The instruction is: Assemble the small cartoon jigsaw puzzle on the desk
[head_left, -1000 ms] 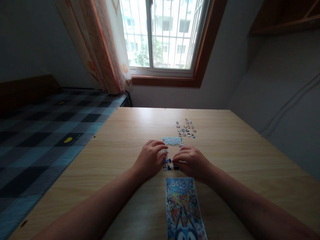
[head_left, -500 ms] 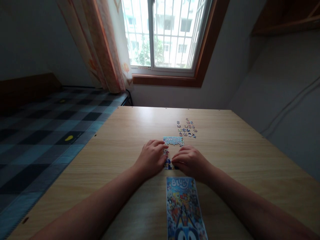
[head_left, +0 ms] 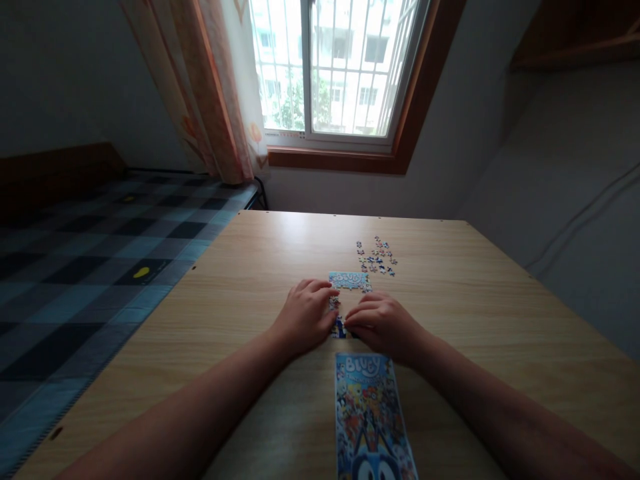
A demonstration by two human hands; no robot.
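A partly assembled jigsaw puzzle (head_left: 349, 280) lies on the wooden table, its light blue top strip lettered "BLUEY" and a gap in its middle. Along its left side rests my left hand (head_left: 309, 312), fingers apart and bent, fingertips and thumb touching the puzzle's edge. My right hand (head_left: 380, 321) is at the lower right of the puzzle, its fingers pinched together over the dark blue bottom pieces (head_left: 340, 328). The puzzle piece between those fingers is mostly hidden. Nearer to me lies a tall printed picture sheet (head_left: 373, 413) with the same title.
Several loose puzzle pieces (head_left: 377, 257) are scattered beyond the puzzle, slightly right. The table (head_left: 240, 280) ends at a far edge below a barred window (head_left: 350, 73). A checked bed (head_left: 115, 267) adjoins the left side, with a curtain (head_left: 210, 87) above it.
The view has shifted very slightly, so everything sits a little further right. Both hands keep nearly the same place on the puzzle; finger movement is barely visible.
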